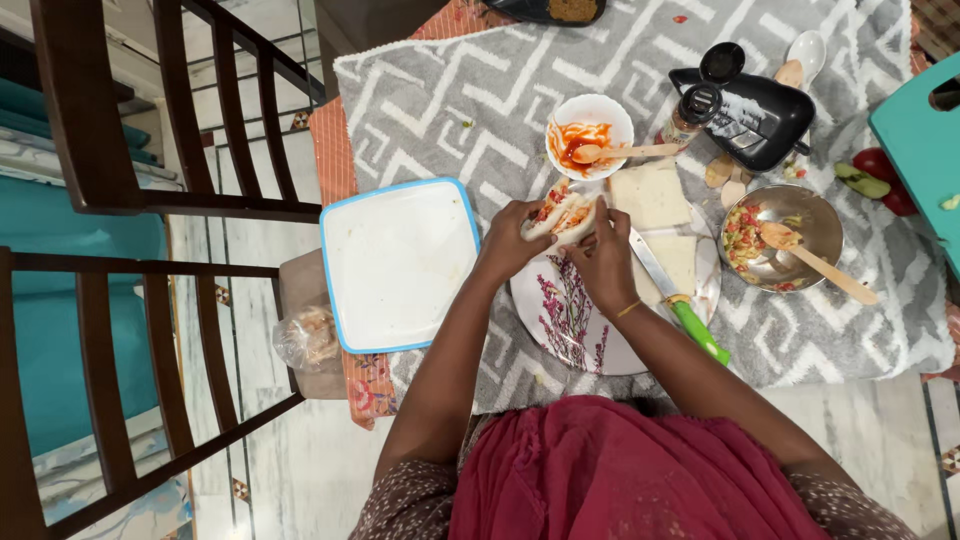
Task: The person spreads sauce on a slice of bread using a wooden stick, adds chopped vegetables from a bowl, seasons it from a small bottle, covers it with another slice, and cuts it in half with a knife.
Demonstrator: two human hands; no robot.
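Your grey patterned mat (440,100) carries a white square tray with a blue rim (397,263) at the left and a floral plate (570,335) just right of it. Above the plate's far edge your left hand (510,240) and right hand (603,262) both clasp a filled sandwich (562,212), with a green-handled knife (680,300) lying on the plate to the right

Both hands, left hand (512,240) and right hand (603,262), grip a filled sandwich (562,213) above a floral plate (570,335); a knife (680,300) lies at its right.
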